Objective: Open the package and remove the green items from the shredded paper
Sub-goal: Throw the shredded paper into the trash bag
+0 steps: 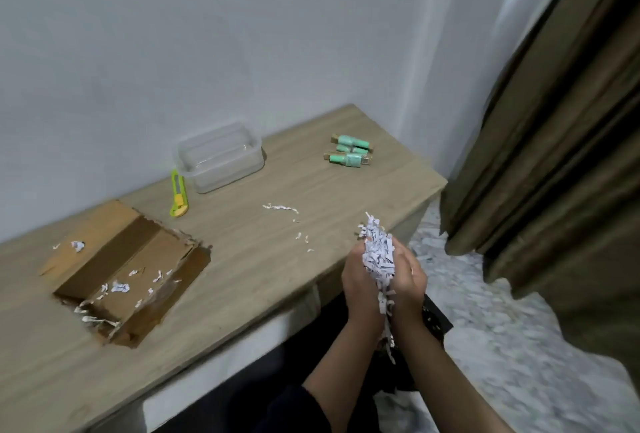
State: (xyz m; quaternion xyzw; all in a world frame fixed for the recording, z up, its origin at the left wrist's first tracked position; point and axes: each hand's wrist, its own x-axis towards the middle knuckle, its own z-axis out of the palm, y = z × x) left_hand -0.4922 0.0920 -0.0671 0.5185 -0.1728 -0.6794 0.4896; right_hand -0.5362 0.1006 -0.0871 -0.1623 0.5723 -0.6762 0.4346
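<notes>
— Shredded paper (378,261), white with dark print too small to read, fills both hands at the wooden table's (277,259) front edge. What else shows from the head view?

— One bundle, pressed between the left hand (358,282) and the right hand (408,280); fingers of each curl round it, and strands hang below the wrists. The green items (349,154) lie near the table's far right corner: three can be counted, touching, with gold-coloured ends. No label on them is legible.

— And the package?

— One cardboard box (131,270), cut open and lying flat at the left, with paper scraps on it. More scraps (281,207) dot the bare tabletop between box and hands.

— Anything else nearby?

— One clear plastic container (220,157) against the white wall, one green-and-yellow utility knife (179,198) just beside it, and a brown curtain (554,138) at the right over a speckled floor (502,346).
</notes>
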